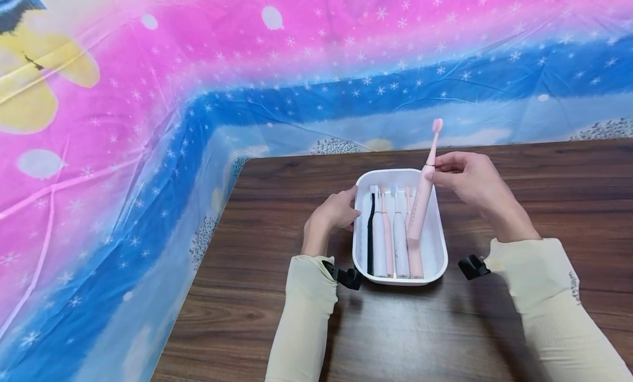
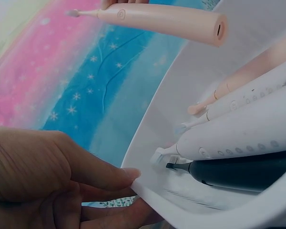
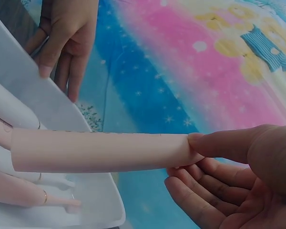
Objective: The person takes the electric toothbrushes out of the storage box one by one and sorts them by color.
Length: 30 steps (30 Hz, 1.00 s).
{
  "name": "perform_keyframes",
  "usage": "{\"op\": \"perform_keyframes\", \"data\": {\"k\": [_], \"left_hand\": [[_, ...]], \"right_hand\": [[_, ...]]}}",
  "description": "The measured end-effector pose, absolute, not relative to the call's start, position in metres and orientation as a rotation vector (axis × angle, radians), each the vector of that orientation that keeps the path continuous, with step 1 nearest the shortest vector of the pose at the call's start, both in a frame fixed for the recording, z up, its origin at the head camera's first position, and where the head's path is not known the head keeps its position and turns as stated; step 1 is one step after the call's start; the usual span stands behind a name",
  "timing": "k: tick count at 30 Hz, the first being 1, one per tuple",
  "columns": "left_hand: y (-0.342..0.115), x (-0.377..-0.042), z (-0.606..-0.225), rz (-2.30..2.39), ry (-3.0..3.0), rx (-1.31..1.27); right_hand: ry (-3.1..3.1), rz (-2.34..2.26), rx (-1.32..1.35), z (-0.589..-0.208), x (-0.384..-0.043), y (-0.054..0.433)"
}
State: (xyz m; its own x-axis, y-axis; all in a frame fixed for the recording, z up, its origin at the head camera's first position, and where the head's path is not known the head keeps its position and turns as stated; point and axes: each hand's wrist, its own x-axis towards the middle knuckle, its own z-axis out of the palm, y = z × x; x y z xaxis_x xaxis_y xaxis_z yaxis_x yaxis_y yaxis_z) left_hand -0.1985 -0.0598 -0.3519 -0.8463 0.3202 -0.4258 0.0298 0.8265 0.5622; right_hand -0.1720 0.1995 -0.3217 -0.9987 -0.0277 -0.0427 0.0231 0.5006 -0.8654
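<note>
My right hand [image 1: 472,178] pinches a pink electric toothbrush [image 1: 421,206] near its neck, brush head up and base over the tray. In the right wrist view the thumb and fingertips grip one end of this pink handle [image 3: 100,151]. On the other side, my left hand [image 1: 335,210] holds the left wall of a white tray [image 1: 437,255], thumb on the rim and fingers outside. Inside, side by side, lie a black toothbrush [image 1: 371,233], a white electric toothbrush [image 1: 379,247], a second white one [image 1: 400,247] and pink ones, the rightmost [image 1: 416,265] partly hidden by the raised brush.
The tray stands on a dark wood-grain table [image 1: 247,299]. Behind and to the left of the table hangs a pink and blue patterned cloth [image 1: 306,63]. A black wrist strap mount [image 1: 346,276] sits close to the tray's near left corner, another [image 1: 473,266] right of it.
</note>
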Motion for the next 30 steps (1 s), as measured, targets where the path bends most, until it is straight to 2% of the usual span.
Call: {"op": "perform_keyframes", "data": {"k": [30], "left_hand": [[-0.060,-0.198,-0.354,0.824,2.465,0.240]], "right_hand": [[2.836,-1.641,0.058,-0.308,-0.170,0.228]]}}
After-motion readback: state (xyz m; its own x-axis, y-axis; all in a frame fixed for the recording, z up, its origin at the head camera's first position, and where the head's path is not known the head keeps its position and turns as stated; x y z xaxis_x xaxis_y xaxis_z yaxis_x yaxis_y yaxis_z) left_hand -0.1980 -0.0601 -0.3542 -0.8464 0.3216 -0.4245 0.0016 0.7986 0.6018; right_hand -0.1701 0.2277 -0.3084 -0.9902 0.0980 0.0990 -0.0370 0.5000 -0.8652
